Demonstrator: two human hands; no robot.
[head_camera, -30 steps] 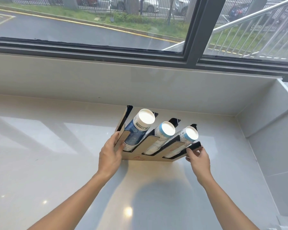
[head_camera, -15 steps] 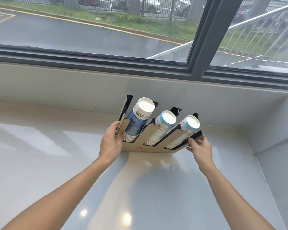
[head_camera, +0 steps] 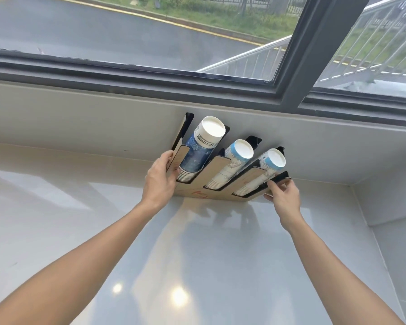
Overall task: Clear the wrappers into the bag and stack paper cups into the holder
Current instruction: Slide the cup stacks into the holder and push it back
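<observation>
A tan and black cup holder (head_camera: 217,167) with three slanted slots stands on the pale counter, its top against the back wall. Each slot carries a stack of paper cups: a dark blue stack (head_camera: 197,153) on the left, a white and light blue stack (head_camera: 232,164) in the middle, another (head_camera: 264,171) on the right. My left hand (head_camera: 158,179) grips the holder's left edge. My right hand (head_camera: 283,195) pinches its lower right corner. No wrappers or bag are in view.
The glossy counter (head_camera: 197,266) runs to a low back wall (head_camera: 80,118) under a dark-framed window (head_camera: 300,66). A side wall (head_camera: 396,195) closes the corner on the right.
Both hands have pushed the holder away from me, from the open counter to the back wall. The grips on its two ends are unchanged.
</observation>
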